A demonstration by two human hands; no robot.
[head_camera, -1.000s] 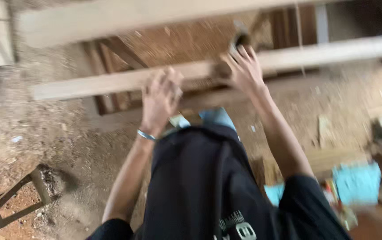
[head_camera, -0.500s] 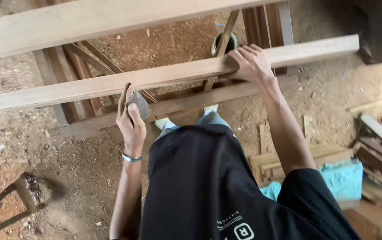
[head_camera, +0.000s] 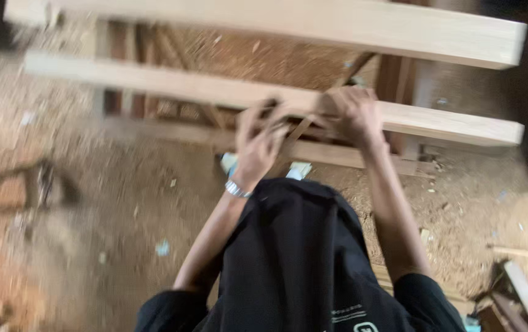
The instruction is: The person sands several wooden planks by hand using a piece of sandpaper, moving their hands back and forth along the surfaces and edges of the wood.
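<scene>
The picture is motion-blurred. A long pale wooden beam (head_camera: pixel 153 83) crosses the view at chest height. My right hand (head_camera: pixel 347 114) lies on it with the fingers curled over its top edge. My left hand (head_camera: pixel 258 144), with a silver band at the wrist, is raised just below the beam's near face, left of the right hand. Its fingers are bent around a small dark grey pad (head_camera: pixel 270 106) that is hard to make out. My black shirt fills the lower middle.
A thicker pale beam (head_camera: pixel 338 24) runs across the top, and a lower rail (head_camera: pixel 338 154) sits beneath the held one. Sawdust covers the dirt floor (head_camera: pixel 122 233). Wood scraps (head_camera: pixel 522 295) lie at the lower right, a dark metal frame (head_camera: pixel 43 181) at the left.
The view has swung left and blurred. My left hand has risen from below the beam up to its near face, close beside my right hand, which stays on the beam.
</scene>
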